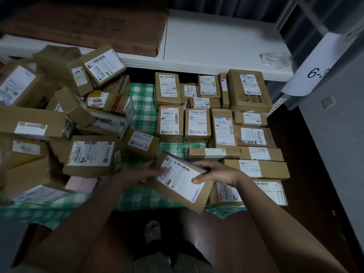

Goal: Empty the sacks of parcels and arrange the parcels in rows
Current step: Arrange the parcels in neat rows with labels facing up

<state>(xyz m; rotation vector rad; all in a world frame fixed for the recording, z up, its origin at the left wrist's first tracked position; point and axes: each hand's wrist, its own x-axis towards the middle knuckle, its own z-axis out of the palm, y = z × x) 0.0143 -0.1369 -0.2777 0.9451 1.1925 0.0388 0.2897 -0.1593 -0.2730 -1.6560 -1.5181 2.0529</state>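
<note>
Parcel (182, 181) sits low centre in both our hands, left hand (146, 172) and right hand (214, 174) gripping its 2 sides, long axis slanting toward lower right. Rows (216, 123) lie up-right, nearer the right hand; the pile (59, 119) lies left.

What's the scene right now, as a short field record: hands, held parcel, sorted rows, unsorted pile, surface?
left hand: grips the held parcel's left edge
right hand: grips its right edge, thumb on the label
held parcel: brown box, tilted, white label up
sorted rows: labelled boxes side by side, right half
unsorted pile: jumbled boxes, left half
surface: green checked cloth on the floor
</note>
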